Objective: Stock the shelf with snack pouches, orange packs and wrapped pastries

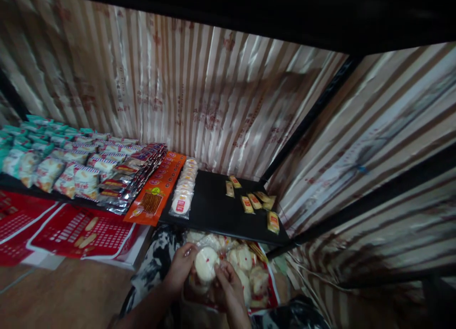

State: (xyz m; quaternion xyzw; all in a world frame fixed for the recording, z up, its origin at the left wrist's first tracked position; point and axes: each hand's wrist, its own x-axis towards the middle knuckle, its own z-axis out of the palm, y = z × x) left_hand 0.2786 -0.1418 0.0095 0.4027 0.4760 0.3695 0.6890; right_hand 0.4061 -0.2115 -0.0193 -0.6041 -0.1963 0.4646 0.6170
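Low in the head view, my left hand [181, 267] and my right hand [228, 284] both close their fingers round a round white packaged cake [205, 264]. They hold it over an opened red bag [265, 291] full of several more such pale cakes, resting on my lap. Just above, a black shelf [217, 208] carries a row of the same white cakes with red labels [183, 189] and several small yellow packets [254, 201] scattered at its right end.
Left on the shelf lie orange packets [156, 189], dark foil packs [135, 172] and rows of striped and teal snack bags [53, 160]. Red printed sheets [71, 229] hang below. Striped paper lines the back and right walls. Wooden floor shows at lower left.
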